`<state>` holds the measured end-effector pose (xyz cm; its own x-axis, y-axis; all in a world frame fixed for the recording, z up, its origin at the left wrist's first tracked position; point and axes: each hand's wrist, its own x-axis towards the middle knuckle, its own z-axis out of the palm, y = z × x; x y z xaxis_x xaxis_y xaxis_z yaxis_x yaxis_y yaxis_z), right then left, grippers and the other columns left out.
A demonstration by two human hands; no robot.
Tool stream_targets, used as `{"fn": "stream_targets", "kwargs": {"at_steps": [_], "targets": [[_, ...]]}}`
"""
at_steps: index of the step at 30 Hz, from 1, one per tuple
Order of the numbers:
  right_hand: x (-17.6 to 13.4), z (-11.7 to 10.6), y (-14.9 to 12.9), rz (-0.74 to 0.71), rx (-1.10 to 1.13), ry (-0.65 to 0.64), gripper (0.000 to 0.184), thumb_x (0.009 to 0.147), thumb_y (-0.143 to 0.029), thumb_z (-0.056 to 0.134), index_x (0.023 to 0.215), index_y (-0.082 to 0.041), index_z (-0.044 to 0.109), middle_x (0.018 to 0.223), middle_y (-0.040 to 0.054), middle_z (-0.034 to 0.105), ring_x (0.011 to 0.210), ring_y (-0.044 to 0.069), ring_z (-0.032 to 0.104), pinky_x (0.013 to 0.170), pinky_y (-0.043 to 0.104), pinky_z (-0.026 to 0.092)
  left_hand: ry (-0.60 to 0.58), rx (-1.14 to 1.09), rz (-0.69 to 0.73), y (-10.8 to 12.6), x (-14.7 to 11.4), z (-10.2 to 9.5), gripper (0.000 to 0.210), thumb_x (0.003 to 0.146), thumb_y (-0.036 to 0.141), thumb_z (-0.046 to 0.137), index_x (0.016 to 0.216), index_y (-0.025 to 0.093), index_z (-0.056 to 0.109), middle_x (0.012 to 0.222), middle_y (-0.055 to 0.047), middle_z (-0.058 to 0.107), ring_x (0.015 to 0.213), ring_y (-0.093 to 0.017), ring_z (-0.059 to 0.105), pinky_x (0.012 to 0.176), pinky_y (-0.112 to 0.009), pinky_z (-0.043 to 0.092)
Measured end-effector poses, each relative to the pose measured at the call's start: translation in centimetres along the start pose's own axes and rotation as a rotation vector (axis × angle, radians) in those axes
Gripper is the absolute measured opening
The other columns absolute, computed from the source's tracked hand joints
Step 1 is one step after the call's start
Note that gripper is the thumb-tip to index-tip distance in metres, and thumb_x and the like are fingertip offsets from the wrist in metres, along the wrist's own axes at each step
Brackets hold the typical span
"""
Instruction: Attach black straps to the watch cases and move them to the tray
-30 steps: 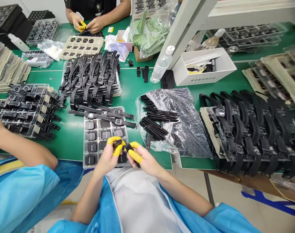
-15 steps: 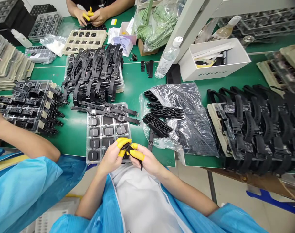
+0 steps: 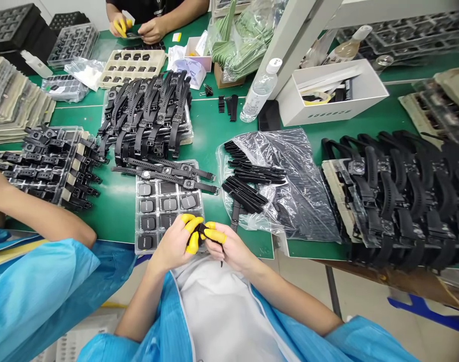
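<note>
My left hand and my right hand meet over the near edge of the watch tray, both with yellow finger cots. Pinched in the left fingers is a small black watch, mostly covered by them. The right fingers grip a black watch strap against it; its end pokes out below the hand. Whether strap and watch are joined I cannot tell. Under and beyond my hands lies the clear tray of square black watch faces. Several strapped watches lie across its far end.
Right of the tray, a clear plastic bag holds many black straps. Trays stacked with watches stand behind, with more watches at right. A water bottle stands near a white box. Co-workers' arms are at left and across the table.
My fingers have shifted slightly around the watch and strap, the left ones curling further round. The co-worker opposite has moved their hands apart.
</note>
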<state>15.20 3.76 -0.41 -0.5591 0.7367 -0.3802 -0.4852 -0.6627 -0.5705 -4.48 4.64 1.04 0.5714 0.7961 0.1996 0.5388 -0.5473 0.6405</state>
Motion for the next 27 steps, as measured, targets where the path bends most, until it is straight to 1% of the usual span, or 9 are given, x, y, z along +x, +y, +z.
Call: {"fn": "stream_targets", "kwargs": {"at_steps": [3,7,10,15,18,21,23,25,27], "targets": [[0.0,0.1,-0.1,-0.013,-0.024,-0.001,0.041,0.083,-0.054,0.077,0.081,-0.023,0.05,0.046,-0.0125,0.039,0.039,0.006,0.024,0.039,0.021,0.019,-0.042,0.021,-0.004,-0.2,0.1,0.0,0.046,0.1,0.02,0.047,0.145,0.019,0.052,0.12,-0.015,0.063,0.112,-0.029,0.06,0.097,-0.046,0.056],[-0.1,0.1,0.2,-0.034,-0.071,-0.021,0.038,0.085,-0.053,0.074,0.084,-0.022,0.052,0.047,-0.0122,0.041,0.04,0.007,0.025,0.04,0.021,0.021,-0.026,-0.036,-0.003,-0.5,-0.1,0.2,0.043,0.101,0.019,0.045,0.143,0.019,0.053,0.121,-0.015,0.065,0.112,-0.026,0.063,0.098,-0.043,0.056],[0.0,-0.1,0.7,-0.053,-0.1,-0.022,0.037,0.087,-0.053,0.072,0.085,-0.022,0.052,0.046,-0.0121,0.043,0.039,0.007,0.026,0.04,0.022,0.022,-0.02,-0.048,-0.023,-0.4,-0.4,0.2,0.042,0.102,0.02,0.045,0.143,0.018,0.055,0.123,-0.016,0.065,0.115,-0.027,0.063,0.1,-0.044,0.056],[0.2,-0.2,1.0,-0.086,-0.138,-0.045,0.038,0.089,-0.055,0.071,0.09,-0.022,0.052,0.046,-0.0118,0.048,0.037,0.007,0.03,0.041,0.022,0.025,0.015,-0.211,-0.073,-0.8,-1.3,0.1,0.042,0.105,0.022,0.044,0.146,0.022,0.054,0.135,-0.015,0.065,0.126,-0.027,0.063,0.108,-0.044,0.053],[0.7,-0.2,0.8,-0.133,-0.145,-0.053,0.043,0.087,-0.06,0.072,0.094,-0.023,0.051,0.051,-0.0103,0.053,0.04,0.009,0.038,0.042,0.022,0.029,0.13,-0.256,-0.212,-1.7,-1.8,0.8,0.043,0.1,0.029,0.059,0.143,0.024,0.056,0.13,-0.013,0.069,0.118,-0.026,0.069,0.102,-0.042,0.057],[1.1,-0.2,0.5,-0.148,-0.173,-0.088,0.048,0.085,-0.066,0.073,0.092,-0.023,0.052,0.052,-0.0109,0.051,0.041,0.009,0.041,0.043,0.022,0.033,0.334,-0.354,-0.264,-2.1,-1.7,2.0,0.023,0.093,0.034,0.072,0.113,0.023,0.07,0.108,-0.009,0.074,0.099,-0.024,0.073,0.088,-0.037,0.062],[1.1,-0.1,0.3,-0.113,-0.184,-0.121,0.05,0.085,-0.068,0.071,0.087,-0.022,0.053,0.051,-0.0118,0.046,0.04,0.008,0.04,0.043,0.023,0.034,0.449,-0.486,-0.264,-1.8,-1.4,2.6,0.018,0.091,0.038,0.076,0.099,0.022,0.071,0.106,-0.008,0.073,0.092,-0.023,0.073,0.082,-0.037,0.063],[1.0,0.0,0.1,-0.071,-0.216,-0.162,0.049,0.088,-0.068,0.068,0.085,-0.021,0.056,0.051,-0.0119,0.043,0.039,0.007,0.037,0.043,0.023,0.032,0.553,-0.634,-0.299,-1.2,-0.8,2.7,0.021,0.09,0.04,0.078,0.099,0.022,0.07,0.107,-0.008,0.074,0.089,-0.022,0.074,0.081,-0.038,0.064],[0.7,-0.2,-0.2,-0.023,-0.279,-0.203,0.047,0.091,-0.065,0.066,0.084,-0.019,0.058,0.051,-0.0117,0.043,0.039,0.006,0.034,0.043,0.023,0.029,0.706,-0.756,-0.349,-0.7,-0.2,1.8,0.027,0.089,0.043,0.08,0.103,0.022,0.068,0.103,-0.006,0.077,0.082,-0.02,0.075,0.079,-0.037,0.064]]}}
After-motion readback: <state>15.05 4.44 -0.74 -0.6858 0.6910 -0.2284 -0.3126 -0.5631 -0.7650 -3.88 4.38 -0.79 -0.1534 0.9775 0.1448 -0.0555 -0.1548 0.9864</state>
